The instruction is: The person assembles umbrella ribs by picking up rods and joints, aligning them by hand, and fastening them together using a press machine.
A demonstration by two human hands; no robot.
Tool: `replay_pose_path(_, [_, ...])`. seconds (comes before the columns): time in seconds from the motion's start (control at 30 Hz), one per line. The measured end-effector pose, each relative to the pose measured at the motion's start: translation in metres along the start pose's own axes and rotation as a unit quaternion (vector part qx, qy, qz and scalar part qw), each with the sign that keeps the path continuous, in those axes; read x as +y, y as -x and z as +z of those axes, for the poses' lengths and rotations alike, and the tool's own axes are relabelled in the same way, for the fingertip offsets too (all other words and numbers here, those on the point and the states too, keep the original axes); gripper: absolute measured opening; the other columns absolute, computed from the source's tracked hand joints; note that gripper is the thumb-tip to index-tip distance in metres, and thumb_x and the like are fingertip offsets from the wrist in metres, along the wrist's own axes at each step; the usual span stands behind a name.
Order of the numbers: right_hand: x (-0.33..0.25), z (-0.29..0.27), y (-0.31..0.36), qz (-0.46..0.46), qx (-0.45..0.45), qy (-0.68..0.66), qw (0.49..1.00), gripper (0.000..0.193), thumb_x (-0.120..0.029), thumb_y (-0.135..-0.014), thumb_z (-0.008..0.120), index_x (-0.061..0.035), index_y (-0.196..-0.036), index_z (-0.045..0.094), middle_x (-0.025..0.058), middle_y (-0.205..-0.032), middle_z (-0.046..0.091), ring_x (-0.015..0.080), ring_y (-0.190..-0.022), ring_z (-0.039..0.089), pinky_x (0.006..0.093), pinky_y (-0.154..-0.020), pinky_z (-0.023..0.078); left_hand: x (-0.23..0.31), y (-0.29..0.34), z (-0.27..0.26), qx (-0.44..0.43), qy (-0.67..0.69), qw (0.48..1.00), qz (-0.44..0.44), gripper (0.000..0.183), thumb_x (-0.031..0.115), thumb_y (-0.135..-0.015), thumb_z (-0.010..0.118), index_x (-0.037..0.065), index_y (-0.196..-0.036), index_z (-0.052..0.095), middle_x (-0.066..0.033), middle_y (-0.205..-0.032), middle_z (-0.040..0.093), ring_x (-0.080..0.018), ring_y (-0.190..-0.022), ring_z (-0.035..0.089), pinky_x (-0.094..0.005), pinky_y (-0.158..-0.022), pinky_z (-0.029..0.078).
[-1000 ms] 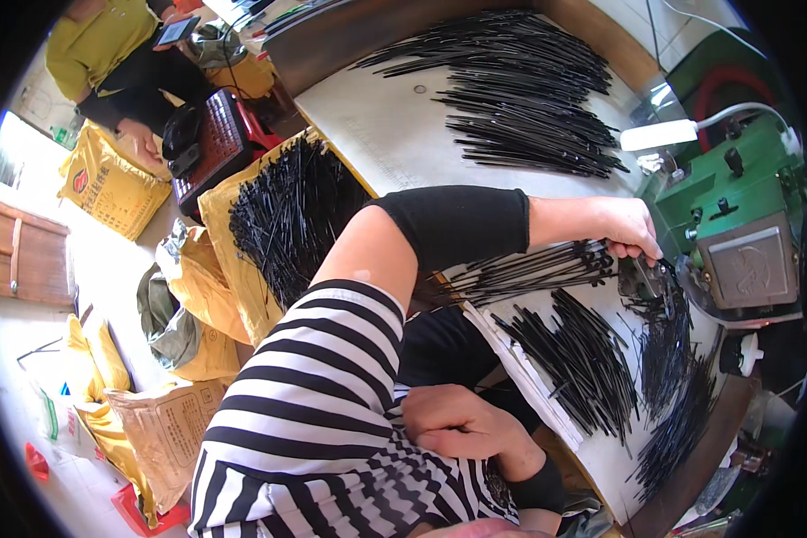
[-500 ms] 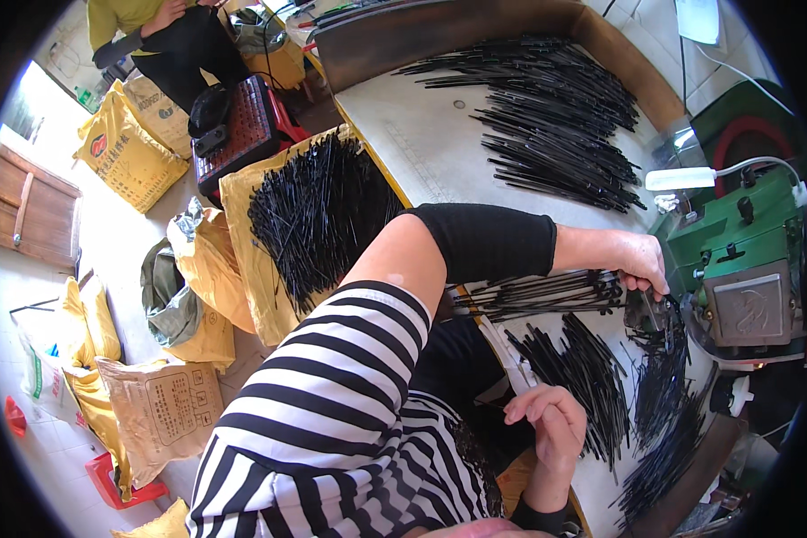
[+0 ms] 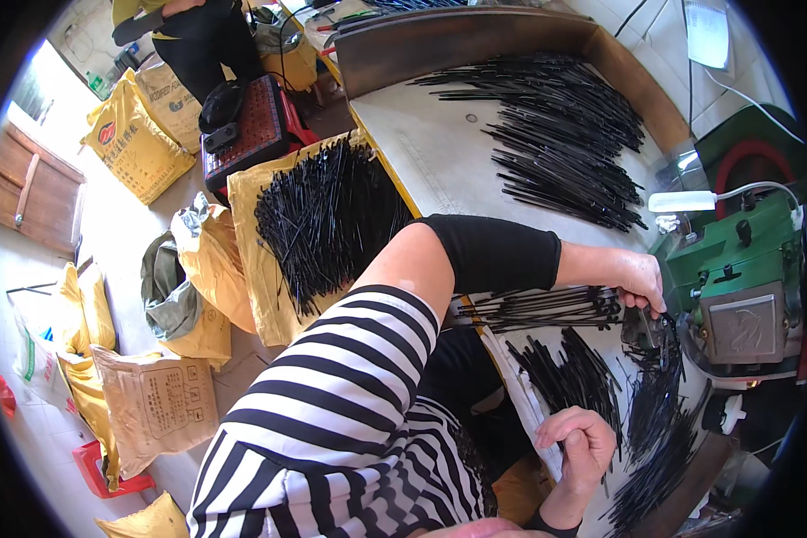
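Note:
My left hand (image 3: 644, 283) reaches across to the green machine (image 3: 735, 247) at the right. Its fingers are bent together beside the machine's front, and what they grip is hidden. Just below it, a clear plastic piece (image 3: 638, 328) sits by a heap of thin black strips (image 3: 655, 403). My right hand (image 3: 585, 448) hovers over the near part of the table, fingers curled in toward the thumb. Anything inside that curl is too small or hidden to make out. A bundle of black strips (image 3: 569, 377) lies beyond it, and another bundle (image 3: 542, 309) lies below my left forearm.
A large spread of black strips (image 3: 574, 143) covers the far table, bounded by a brown raised edge (image 3: 466, 45). More strips fill a yellow sack (image 3: 318, 224) at left. A white lamp (image 3: 681, 202) juts from the machine. Sacks (image 3: 139, 134) stand on the floor near another person (image 3: 197, 45).
My right hand has shifted slightly right, its fingers more curled. My left hand stays by the machine, its fingers a little lower. The whole view has tilted slightly.

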State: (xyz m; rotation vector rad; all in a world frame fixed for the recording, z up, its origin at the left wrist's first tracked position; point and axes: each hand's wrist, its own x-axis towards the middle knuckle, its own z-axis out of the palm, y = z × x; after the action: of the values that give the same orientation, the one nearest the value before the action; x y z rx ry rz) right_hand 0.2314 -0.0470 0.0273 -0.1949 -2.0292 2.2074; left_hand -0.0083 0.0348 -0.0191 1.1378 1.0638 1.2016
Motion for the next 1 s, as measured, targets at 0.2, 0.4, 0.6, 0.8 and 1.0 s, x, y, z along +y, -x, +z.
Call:
replay_pose_path(0.2, [0.0,-0.012,-0.005,-0.024,0.031,-0.032,0.999,0.021,-0.006,-0.078,0.066,0.0008,-0.089,0.049,0.0136,-0.073,0.058,0.0189,-0.065,0.058,0.0303,-0.063,0.049,0.001,0.005,0.001,0.013,-0.007,1.0,0.007,0.014,0.017,-0.077,0.065,0.004,-0.077,0.07,0.0031,-0.052,0.048,-0.0067,-0.04,0.041,-0.0231,-0.039,0.035])
replay_pose_path(0.4, [-0.002,-0.032,-0.01,-0.029,0.064,0.056,0.996,0.012,0.0,-0.08,0.058,0.001,-0.089,0.049,0.0122,-0.076,0.056,0.0165,-0.067,0.055,0.0277,-0.063,0.047,0.013,0.007,0.013,0.022,-0.005,1.0,-0.011,0.017,0.019,-0.078,0.065,0.003,-0.079,0.069,0.0043,-0.052,0.046,-0.0049,-0.042,0.039,-0.0227,-0.039,0.031])
replay_pose_path(0.6, [-0.003,-0.051,-0.037,-0.007,0.166,0.123,0.978,0.007,-0.001,-0.083,0.057,0.0015,-0.088,0.055,0.005,-0.08,0.057,0.0102,-0.07,0.055,0.0225,-0.065,0.045,0.019,0.017,-0.005,-0.009,0.013,0.999,-0.039,0.032,0.026,-0.08,0.066,-0.004,-0.092,0.065,0.0059,-0.049,0.034,-0.0041,-0.043,0.028,-0.0222,-0.04,0.02])
replay_pose_path(0.8, [-0.005,-0.075,-0.033,-0.101,0.341,0.434,0.828,0.014,-0.005,-0.078,0.064,-0.0026,-0.091,0.059,0.0033,-0.082,0.061,0.0108,-0.065,0.058,0.0222,-0.063,0.046,0.029,0.014,0.009,-0.044,-0.077,0.993,-0.075,0.029,0.026,-0.082,0.064,-0.003,-0.085,0.067,0.0038,-0.044,0.036,-0.0048,-0.036,0.03,-0.0225,-0.037,0.021])
replay_pose_path(1.0, [-0.002,-0.077,-0.029,-0.096,0.315,0.672,0.664,0.016,-0.015,-0.074,0.066,-0.0092,-0.088,0.062,0.0031,-0.087,0.06,0.0214,-0.081,0.06,0.0314,-0.069,0.05,0.03,0.019,0.027,-0.107,-0.142,0.979,-0.094,0.027,0.025,-0.082,0.062,-0.002,-0.085,0.067,0.0032,-0.045,0.04,-0.005,-0.037,0.033,-0.0221,-0.038,0.025])
